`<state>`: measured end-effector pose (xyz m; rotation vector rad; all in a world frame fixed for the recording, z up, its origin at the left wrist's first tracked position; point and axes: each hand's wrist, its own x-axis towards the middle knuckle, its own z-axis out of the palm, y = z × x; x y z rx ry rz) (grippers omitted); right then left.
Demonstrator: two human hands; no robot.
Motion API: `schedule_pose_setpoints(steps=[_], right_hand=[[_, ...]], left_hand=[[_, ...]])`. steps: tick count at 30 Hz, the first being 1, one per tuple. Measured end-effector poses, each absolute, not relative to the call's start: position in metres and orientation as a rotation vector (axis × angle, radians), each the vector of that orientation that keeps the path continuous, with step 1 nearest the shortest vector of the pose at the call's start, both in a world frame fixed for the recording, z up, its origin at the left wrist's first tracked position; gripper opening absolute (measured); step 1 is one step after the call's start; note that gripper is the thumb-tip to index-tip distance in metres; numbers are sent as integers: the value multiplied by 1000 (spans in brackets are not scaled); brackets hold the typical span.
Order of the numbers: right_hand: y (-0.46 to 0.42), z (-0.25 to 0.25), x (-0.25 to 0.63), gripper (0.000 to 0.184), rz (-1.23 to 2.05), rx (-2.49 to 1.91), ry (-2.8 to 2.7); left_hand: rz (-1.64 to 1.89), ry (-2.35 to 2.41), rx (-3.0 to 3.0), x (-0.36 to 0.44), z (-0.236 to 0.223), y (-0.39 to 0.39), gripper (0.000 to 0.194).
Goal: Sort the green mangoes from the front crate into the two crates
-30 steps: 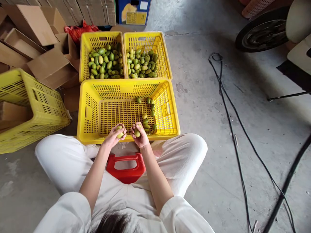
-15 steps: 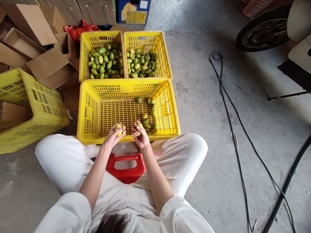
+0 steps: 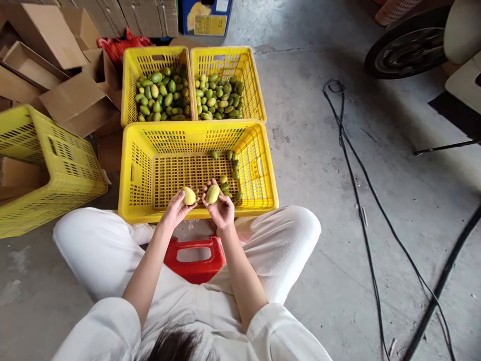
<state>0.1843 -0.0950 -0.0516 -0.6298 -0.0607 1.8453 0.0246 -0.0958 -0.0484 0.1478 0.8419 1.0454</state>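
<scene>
Both hands (image 3: 176, 208) (image 3: 222, 210) have loosened around yellowish fruits (image 3: 189, 196) (image 3: 212, 194); box label (image 3: 210, 25) illegible.

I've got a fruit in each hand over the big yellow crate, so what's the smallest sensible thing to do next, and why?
I'd probably lower the left fruit from your left hand onto the bare left part of the crate floor: it and the right fruit in your right hand look yellower than the mostly green fruits along the crate's right side.
</scene>
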Motion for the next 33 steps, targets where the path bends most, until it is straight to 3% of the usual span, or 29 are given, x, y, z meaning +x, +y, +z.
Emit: schedule_pose_setpoints(steps=[9, 13, 18, 23, 29, 33], right_hand=[[-98, -63, 181, 9, 1961, -522, 123], [-95, -65, 182, 37, 1997, -556, 79], [-93, -52, 185, 23, 1900, -559, 106], [-95, -52, 185, 32, 1926, -515, 132], [-97, -76, 184, 8, 2025, -532, 292], [-95, -85, 184, 29, 2065, -675, 347]], left_hand=[[977, 905, 67, 25, -57, -96, 23], [985, 983, -24, 27, -63, -94, 26], [1095, 866, 40, 23, -64, -95, 26], [1124, 851, 79, 22, -61, -96, 27], [941, 928, -13, 27, -65, -96, 22], [881, 982, -78, 32, -68, -96, 28]])
